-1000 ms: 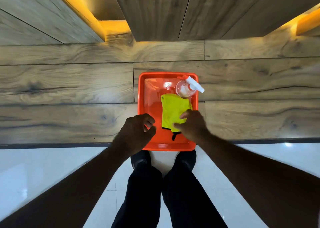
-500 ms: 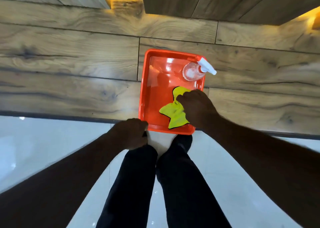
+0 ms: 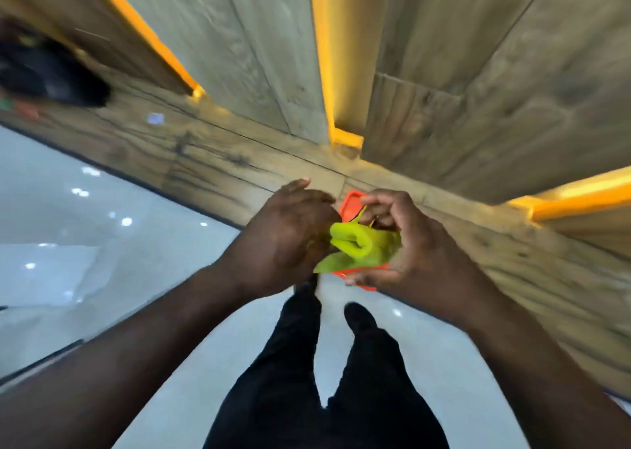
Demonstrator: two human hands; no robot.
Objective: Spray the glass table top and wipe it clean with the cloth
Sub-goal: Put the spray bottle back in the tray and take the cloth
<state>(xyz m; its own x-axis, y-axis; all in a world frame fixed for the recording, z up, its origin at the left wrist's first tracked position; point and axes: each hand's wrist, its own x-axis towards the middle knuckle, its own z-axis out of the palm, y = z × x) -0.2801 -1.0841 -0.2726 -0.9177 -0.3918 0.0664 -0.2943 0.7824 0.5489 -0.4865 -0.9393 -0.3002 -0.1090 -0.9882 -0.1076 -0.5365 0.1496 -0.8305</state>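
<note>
Both hands [image 3: 358, 244] grip cloth [image 3: 362, 244]; above orange tray [image 3: 351, 203].

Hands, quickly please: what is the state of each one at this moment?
Left hand: closed on the yellow cloth.
Right hand: fingers curled, also gripping the yellow cloth, above the orange tray.

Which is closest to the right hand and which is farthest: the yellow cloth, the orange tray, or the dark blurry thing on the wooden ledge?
1. Yellow cloth: held in the right hand itself, shared with the left hand.
2. Orange tray: just behind and under the hands, mostly hidden.
3. Dark blurry thing: far off at the upper left of the ledge.
</note>
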